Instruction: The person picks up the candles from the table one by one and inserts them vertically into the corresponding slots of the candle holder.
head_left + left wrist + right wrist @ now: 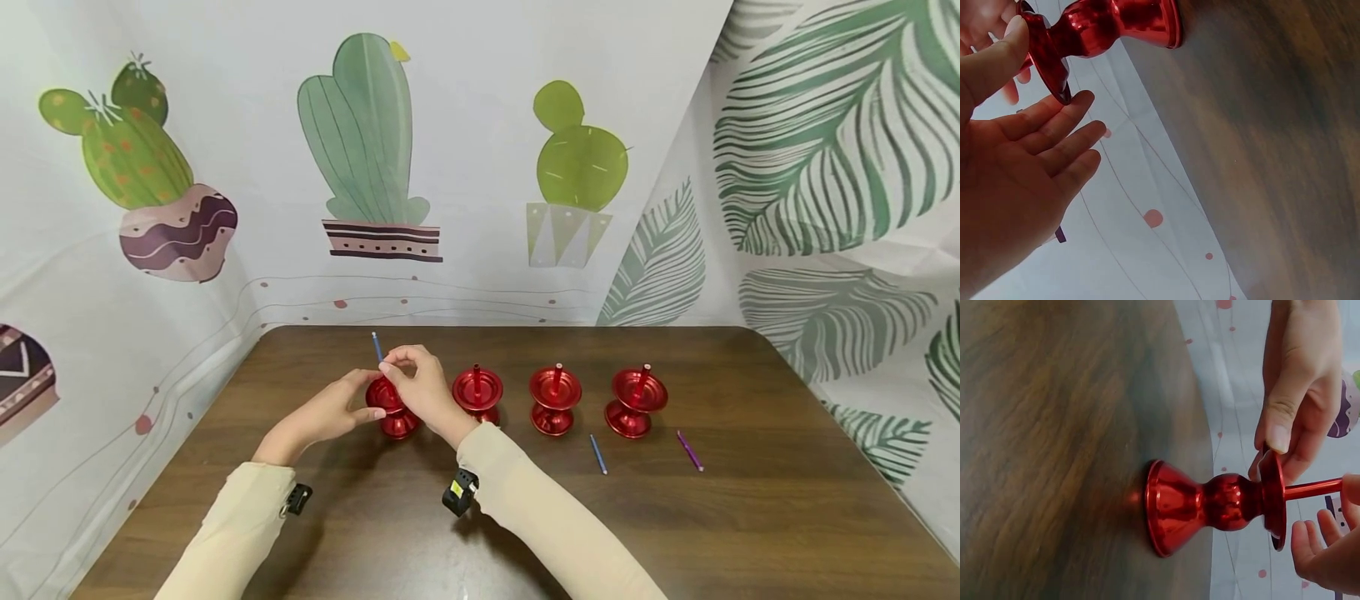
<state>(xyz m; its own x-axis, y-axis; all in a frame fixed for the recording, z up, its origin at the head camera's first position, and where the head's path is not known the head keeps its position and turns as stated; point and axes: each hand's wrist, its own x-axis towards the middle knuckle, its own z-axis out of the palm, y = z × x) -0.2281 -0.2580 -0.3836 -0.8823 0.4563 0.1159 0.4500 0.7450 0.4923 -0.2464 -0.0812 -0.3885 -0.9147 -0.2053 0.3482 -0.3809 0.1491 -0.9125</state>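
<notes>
At the left end of the row, a glossy red candle holder [399,427] stands upright on the table, with a wide dish, a waisted stem and a thin upright tube. My left hand [324,415] holds its dish rim between thumb and fingers, as the left wrist view shows with the dish [1050,59] from the side. Over that dish, my right hand [427,390] pinches a slim blue stick [377,343] with a pale tip, right at the top of the tube [1313,489]. The right fingers hide the stick's lower end.
Three similar red holders, a near one [477,388], a middle one [555,392] and a far-right one [634,396], stand along the wooden table [750,508]. A blue stick [598,455] and a purple stick [690,451] lie before them. A patterned cloth [480,167] hangs behind.
</notes>
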